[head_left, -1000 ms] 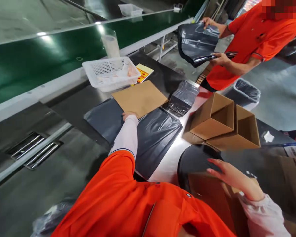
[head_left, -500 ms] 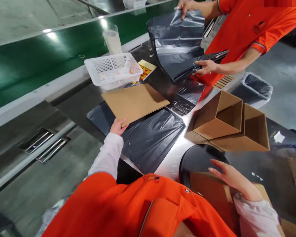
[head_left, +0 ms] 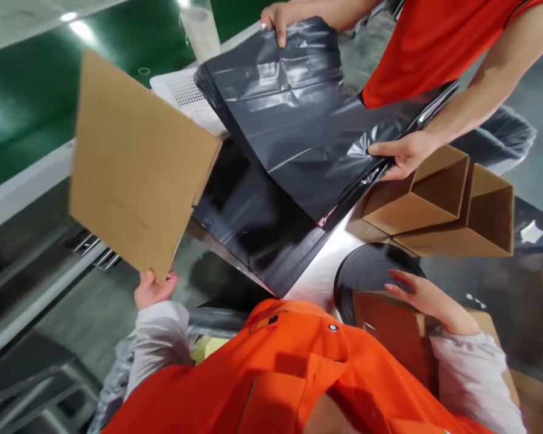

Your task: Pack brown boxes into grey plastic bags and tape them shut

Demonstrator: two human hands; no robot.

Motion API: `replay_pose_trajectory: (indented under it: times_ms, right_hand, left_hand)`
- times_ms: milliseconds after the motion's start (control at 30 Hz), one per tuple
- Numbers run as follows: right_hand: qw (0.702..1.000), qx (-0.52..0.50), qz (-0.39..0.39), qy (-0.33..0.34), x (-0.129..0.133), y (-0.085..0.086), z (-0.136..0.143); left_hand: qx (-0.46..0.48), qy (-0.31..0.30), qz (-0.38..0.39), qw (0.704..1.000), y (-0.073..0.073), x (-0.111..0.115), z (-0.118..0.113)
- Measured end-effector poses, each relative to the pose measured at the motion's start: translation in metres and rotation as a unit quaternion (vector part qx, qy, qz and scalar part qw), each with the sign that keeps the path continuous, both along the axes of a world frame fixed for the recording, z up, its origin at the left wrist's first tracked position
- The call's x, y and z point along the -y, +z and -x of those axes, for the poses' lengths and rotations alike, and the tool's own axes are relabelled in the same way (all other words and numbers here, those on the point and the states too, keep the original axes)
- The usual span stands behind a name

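Note:
My left hand point(head_left: 155, 289) pinches the lower corner of a flat brown cardboard piece point(head_left: 136, 163), which is tilted up off the table at the left. My right hand point(head_left: 423, 298) hangs with its fingers apart, above a closed brown cardboard box point(head_left: 389, 322) and close to a round black disc point(head_left: 366, 265). Black plastic sheeting point(head_left: 262, 235) lies on the table in front of me. Over it, a co-worker's two hands point(head_left: 405, 154) hold a black plastic bag point(head_left: 289, 114) spread out.
Two open cardboard boxes point(head_left: 466, 223) stand at the right, with a lined bin point(head_left: 502, 135) behind them. A white basket point(head_left: 176, 87) sits partly hidden beside the green conveyor belt point(head_left: 136, 36). A metal rail point(head_left: 49, 301) runs along the left.
My left hand has lifted the cardboard off the sheeting and swung it left toward me. The co-worker's black bag has come lower and nearer, over the sheeting. My right hand has barely moved.

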State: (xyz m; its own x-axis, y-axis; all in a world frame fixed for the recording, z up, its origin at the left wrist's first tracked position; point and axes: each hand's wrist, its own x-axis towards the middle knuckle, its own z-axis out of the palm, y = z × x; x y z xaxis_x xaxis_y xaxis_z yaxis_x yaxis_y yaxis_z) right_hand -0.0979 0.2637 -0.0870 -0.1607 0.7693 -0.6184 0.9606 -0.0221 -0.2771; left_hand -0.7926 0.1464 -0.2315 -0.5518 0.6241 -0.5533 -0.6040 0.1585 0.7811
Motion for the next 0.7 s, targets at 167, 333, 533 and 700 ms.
replay_pose_trajectory:
  times_ms: [167, 333, 533, 700]
  right_hand:
    - [0.999, 0.017, 0.023, 0.019, -0.001, 0.004, 0.008]
    - [0.998, 0.036, 0.048, 0.026, -0.005, 0.004, 0.012]
    - [0.996, 0.063, 0.053, 0.024, -0.008, 0.001, 0.014]
    - [0.994, 0.086, 0.05, 0.055, -0.014, 0.011, 0.025]
  left_hand:
    - [-0.049, 0.112, -0.08, 0.989, -0.024, 0.005, -0.012]
    - [-0.044, 0.147, -0.082, 0.985, -0.035, 0.006, -0.023]
    - [-0.016, 0.14, -0.053, 0.989, -0.04, 0.005, -0.03]
    - [-0.004, 0.102, -0.005, 0.995, -0.035, -0.029, -0.04]
